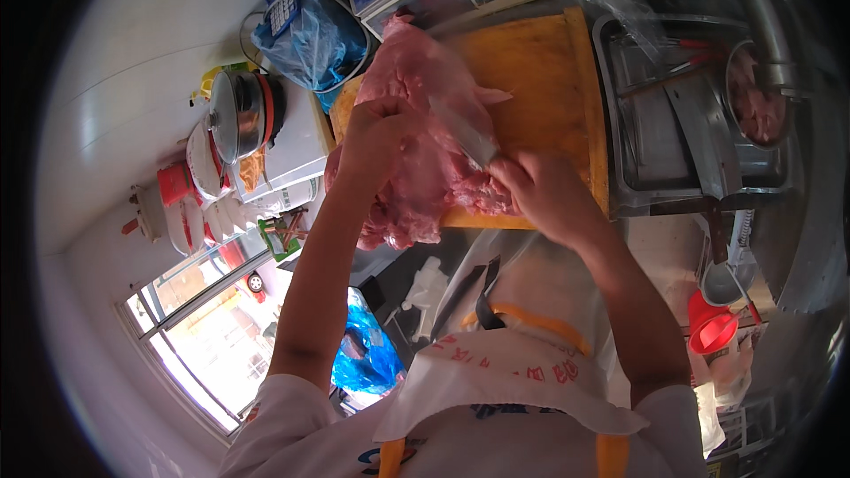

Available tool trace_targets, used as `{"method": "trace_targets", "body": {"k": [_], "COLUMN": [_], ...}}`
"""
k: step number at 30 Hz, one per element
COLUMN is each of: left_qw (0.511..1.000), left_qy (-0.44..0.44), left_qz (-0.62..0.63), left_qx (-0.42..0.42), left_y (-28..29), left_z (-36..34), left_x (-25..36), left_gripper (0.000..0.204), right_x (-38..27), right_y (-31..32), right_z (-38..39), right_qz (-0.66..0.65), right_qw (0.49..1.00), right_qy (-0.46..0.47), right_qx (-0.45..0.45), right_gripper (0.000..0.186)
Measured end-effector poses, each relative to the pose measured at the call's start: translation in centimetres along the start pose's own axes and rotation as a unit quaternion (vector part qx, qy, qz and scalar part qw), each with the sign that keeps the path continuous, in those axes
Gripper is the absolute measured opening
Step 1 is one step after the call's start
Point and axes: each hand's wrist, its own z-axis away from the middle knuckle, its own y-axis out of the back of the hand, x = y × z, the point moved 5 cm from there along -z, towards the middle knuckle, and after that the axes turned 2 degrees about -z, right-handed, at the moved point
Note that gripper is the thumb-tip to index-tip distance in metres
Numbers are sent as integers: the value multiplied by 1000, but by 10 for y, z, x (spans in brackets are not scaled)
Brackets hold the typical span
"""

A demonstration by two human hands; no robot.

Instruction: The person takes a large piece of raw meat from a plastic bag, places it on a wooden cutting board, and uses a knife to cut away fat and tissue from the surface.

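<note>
A large piece of raw pink meat [414,186] lies across a wooden cutting board [531,53], its lower part over the near left edge. My left hand [374,142] is closed on the middle-left of the meat, fingers curled into it. My right hand [540,190] grips a knife [471,140], whose blade points up and left against the meat, just right of my left hand.
Behind the board are a scale [443,0] and a blue bag [310,49]. A lidded pot [232,115] is at left. A metal tray [637,150] at right holds a cleaver [699,133] and bowl of meat [754,93], below a faucet [775,62].
</note>
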Motion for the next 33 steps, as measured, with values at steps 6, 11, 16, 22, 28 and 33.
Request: {"method": "trace_targets", "body": {"k": [6,11,16,22,28,33], "left_qw": [999,995,970,988,964,943], "left_qy": [17,14,36,12,-121,-189], "left_qz": [38,80,204,114,19,22], "left_qx": [-26,-50,-127,-99,-237,-274], "left_y": [18,26,50,42,-2,-52], "left_z": [13,8,21,17,32,26], "left_x": [-15,-25,-39,-48,0,31], "left_gripper": [6,4,11,30,28,28], "right_x": [-8,-4,18,36,52,64], "right_y": [-16,-48,-35,-20,-10,0], "right_z": [42,38,104,101,120,144], "right_qz": [9,19,-50,-192,-256,-275], "right_qw": [998,991,990,958,927,916], "right_qy": [14,72,-74,-75,-89,-83], "right_qx": [54,109,112,198,260,281], "right_gripper": [35,29,28,29,30,30]}}
